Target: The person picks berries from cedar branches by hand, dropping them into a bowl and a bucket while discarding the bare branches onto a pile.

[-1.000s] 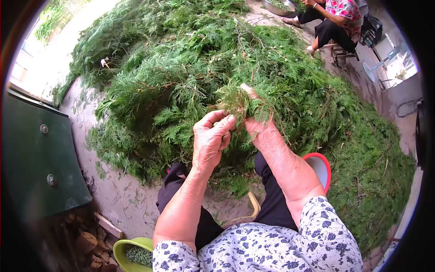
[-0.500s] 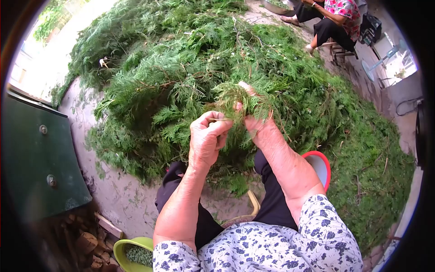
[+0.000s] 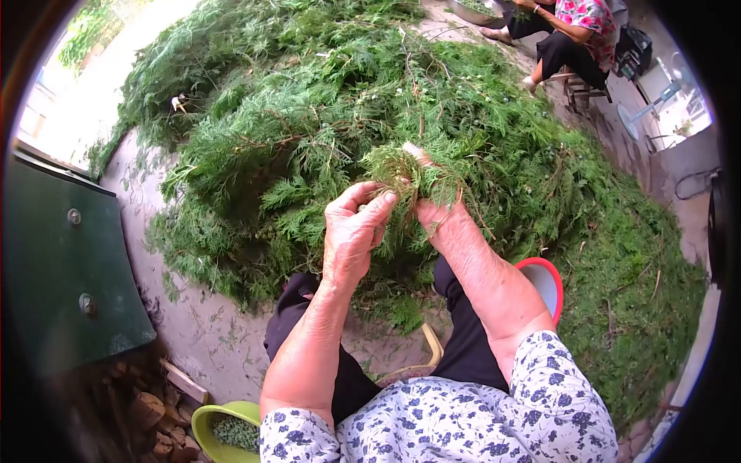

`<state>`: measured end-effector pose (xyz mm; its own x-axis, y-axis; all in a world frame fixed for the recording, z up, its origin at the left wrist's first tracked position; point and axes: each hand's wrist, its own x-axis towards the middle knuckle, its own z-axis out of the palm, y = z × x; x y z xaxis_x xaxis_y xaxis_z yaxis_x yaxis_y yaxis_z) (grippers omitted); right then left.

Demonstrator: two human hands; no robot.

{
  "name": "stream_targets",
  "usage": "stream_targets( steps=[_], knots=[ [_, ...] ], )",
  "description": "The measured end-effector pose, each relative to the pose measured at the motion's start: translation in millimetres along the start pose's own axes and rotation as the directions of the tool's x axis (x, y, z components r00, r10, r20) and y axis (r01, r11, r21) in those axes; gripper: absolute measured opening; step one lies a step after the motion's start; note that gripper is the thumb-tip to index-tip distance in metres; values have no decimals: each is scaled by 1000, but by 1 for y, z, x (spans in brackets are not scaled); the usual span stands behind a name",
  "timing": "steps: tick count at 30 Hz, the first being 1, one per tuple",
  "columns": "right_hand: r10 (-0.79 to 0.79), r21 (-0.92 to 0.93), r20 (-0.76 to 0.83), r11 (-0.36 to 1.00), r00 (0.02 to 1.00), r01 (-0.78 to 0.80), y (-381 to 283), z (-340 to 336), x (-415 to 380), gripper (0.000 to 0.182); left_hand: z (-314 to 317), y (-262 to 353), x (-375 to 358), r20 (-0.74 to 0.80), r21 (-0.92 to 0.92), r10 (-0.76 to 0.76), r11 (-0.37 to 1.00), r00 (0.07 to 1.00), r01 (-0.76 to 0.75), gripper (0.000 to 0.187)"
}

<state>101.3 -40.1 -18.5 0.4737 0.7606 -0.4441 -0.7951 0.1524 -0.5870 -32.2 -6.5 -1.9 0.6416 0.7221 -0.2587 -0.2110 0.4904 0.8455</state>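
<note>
A leafy evergreen sprig (image 3: 394,164) is held up in front of me, over the big heap of cut green branches (image 3: 309,131). My right hand (image 3: 427,174) is closed around its stems, and foliage covers most of the fingers. My left hand (image 3: 359,220) pinches at the sprig's left side, thumb and fingertips together at the foliage. Whether a small berry or cone sits between those fingertips, I cannot make out. Beside my left elbow, low in view, stands a yellow-green bowl (image 3: 202,432) with many small pale green berries or cones (image 3: 235,434) in it.
A red-rimmed white basin (image 3: 556,287) stands right of my right forearm. At left are a dark green metal panel (image 3: 69,262) and chopped firewood (image 3: 150,417). Another person (image 3: 571,46) sits top right near a metal bowl (image 3: 472,11); a pale blue fan (image 3: 644,108) stands behind.
My left hand has shifted slightly up and right, its thumb now further onto the sprig's foliage. My right hand keeps its hold with little movement.
</note>
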Motion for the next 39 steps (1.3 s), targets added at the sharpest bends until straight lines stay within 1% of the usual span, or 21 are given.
stream_targets(
  steps=[4, 7, 9, 11, 14, 15, 17, 19, 21, 23, 25, 27, 29, 30, 31, 32, 33, 34, 36, 37, 39],
  knots=[
    [-26, 19, 12, 999, 1000, 26, -2, 4, -1, 14, -1, -2, 1, 20, 69, -53, 996, 998, 52, 9],
    [-138, -98, -46, 986, 989, 133, -7, 9, 0, 14, -3, -1, -4, 58, 116, -110, 988, 992, 103, 6],
    [-305, -177, -43, 940, 951, 293, -4, 15, -10, 13, -8, -4, -3, 61, 134, -93, 987, 994, 84, 9],
    [-329, -151, -8, 934, 944, 324, 2, 7, -4, 19, -12, -1, -3, 68, 187, -108, 978, 992, 94, 14],
    [-479, -403, 81, 786, 874, 468, 3, 14, -15, 12, -11, 9, -9, 49, 217, -137, 968, 989, 123, 16],
    [-482, -401, 81, 786, 873, 471, 6, 16, -15, 12, -13, 11, -10, 51, 226, -153, 964, 987, 138, 17],
    [-733, -668, 409, 164, 543, 726, 10, 20, -13, 12, -22, 11, -8, 57, 317, -152, 940, 987, 126, 20],
    [-717, -660, 479, 86, 507, 746, 14, 20, -13, 14, -27, 13, -8, 57, 535, -19, 845, 998, -14, 11],
    [-561, -627, 707, -215, 430, 749, 16, 17, -16, 22, -39, 7, -5, 63, 601, 12, 798, 998, -47, 9],
    [-476, -603, 765, -293, 434, 742, 15, 19, -23, 31, -57, -6, 2, 292, 762, 318, 493, 902, -420, 4],
    [-418, -559, 818, -414, 396, 718, 19, 24, -29, 31, -56, 1, -5, 335, 782, 361, 408, 870, -471, 3],
    [-409, -559, 819, -411, 402, 720, 23, 24, -27, 29, -57, 6, -9, 378, 797, 398, 320, 836, -513, 3],
    [-441, -582, 800, -409, 406, 703, 25, 23, -25, 29, -58, 7, -10, 413, 897, 284, 35, 865, -440, 4],
    [-458, -576, 800, -404, 388, 710, 24, 22, -20, 31, -58, 7, -8, 437, 829, 420, 154, 795, -537, 7],
    [-454, -577, 800, -401, 392, 712, 21, 21, -18, 31, -61, 11, -10, 432, 832, 419, 158, 799, -532, 7],
    [-493, -618, 773, -445, 399, 648, 15, 21, -15, 33, -66, 18, -14, 177, 839, 298, 452, 938, -302, 10],
    [-534, -658, 744, -483, 401, 578, 8, 20, -11, 35, -67, 27, -18, -56, 735, 96, 677, 994, -24, 14],
    [-561, -680, 723, -476, 403, 558, -3, 16, -5, 31, -63, 38, -25, -99, 485, 49, 875, 994, 5, 14],
    [-613, -745, 637, -334, 468, 578, -11, 10, 3, 24, -70, 43, -26, -117, 250, 47, 968, 992, -16, 13],
    [-613, -747, 635, -330, 470, 578, -6, 9, 3, 24, -71, 43, -24, -137, 141, 60, 989, 989, -41, 14],
    [-497, -821, 540, -133, 679, 556, 8, 8, 0, 24, -71, 47, -25, -136, -56, -23, 998, 990, 15, 13]
  ],
)
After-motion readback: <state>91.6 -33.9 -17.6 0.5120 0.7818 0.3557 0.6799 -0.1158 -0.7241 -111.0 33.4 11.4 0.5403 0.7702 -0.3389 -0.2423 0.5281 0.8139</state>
